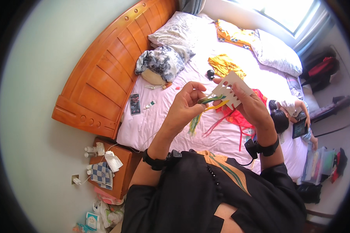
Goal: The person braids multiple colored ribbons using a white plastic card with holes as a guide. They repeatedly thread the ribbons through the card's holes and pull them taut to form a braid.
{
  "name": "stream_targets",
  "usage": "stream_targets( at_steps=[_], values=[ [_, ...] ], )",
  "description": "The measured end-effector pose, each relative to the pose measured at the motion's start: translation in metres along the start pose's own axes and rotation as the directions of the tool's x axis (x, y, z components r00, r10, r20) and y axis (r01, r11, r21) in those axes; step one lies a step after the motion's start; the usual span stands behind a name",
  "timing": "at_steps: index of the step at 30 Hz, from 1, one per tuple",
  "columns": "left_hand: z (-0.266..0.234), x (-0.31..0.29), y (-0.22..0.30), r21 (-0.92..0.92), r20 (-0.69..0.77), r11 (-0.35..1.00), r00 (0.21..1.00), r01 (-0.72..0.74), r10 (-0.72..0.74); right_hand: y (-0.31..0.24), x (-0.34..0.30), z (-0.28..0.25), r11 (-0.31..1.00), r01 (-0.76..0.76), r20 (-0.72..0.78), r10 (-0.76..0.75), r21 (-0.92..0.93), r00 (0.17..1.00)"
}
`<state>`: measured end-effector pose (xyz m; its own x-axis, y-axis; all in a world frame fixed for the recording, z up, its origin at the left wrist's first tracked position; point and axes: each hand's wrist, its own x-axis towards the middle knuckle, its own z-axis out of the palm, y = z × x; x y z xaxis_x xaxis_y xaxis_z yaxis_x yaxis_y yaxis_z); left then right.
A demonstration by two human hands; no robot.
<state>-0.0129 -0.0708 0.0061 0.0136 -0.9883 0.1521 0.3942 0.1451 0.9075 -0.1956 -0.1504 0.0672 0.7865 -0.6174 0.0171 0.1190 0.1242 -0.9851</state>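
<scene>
My right hand [252, 106] grips a white card [230, 82] with a row of holes along it, the thumb on its face. Strands of embroidery thread hang from the card: a green bundle [214, 99], a yellow one [217, 105] and a dark red one [217, 123]. My left hand [186, 106] is beside the card, thumb and forefinger pinched on the green thread. Loose green and yellowish ends dangle below those fingers. The right fingers behind the card are mostly hidden.
Below lies a bed with a pink sheet [159, 128], holding red cloth [241, 116], yellow cloth [224, 65], a phone [135, 104] and pillows [278, 52]. Left stand a wooden headboard [101, 73] and a nightstand [124, 171]. At right a person [295, 106] lies with a tablet [300, 128].
</scene>
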Motion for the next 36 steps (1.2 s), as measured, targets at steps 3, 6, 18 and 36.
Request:
stream_targets(
  at_steps=[3,6,18,36],
  values=[
    [-0.003,-0.003,-0.002,-0.02,0.009,1.0,1.0,0.014,-0.014,-0.001,0.002,0.014,0.995,0.026,-0.104,-0.016,0.093,0.994],
    [-0.01,-0.005,-0.006,-0.032,0.02,0.999,1.0,-0.004,0.005,-0.001,0.002,0.013,0.991,0.025,-0.04,-0.02,0.133,0.999],
    [-0.058,-0.025,-0.027,0.092,0.185,0.98,0.964,0.179,-0.193,-0.023,-0.005,-0.008,0.998,-0.022,-0.101,0.029,0.063,0.994],
    [-0.23,-0.192,-0.23,0.665,-0.414,0.053,0.427,0.745,-0.804,-0.062,-0.016,-0.026,0.978,0.201,-0.295,-0.211,-0.063,0.932]
  ],
)
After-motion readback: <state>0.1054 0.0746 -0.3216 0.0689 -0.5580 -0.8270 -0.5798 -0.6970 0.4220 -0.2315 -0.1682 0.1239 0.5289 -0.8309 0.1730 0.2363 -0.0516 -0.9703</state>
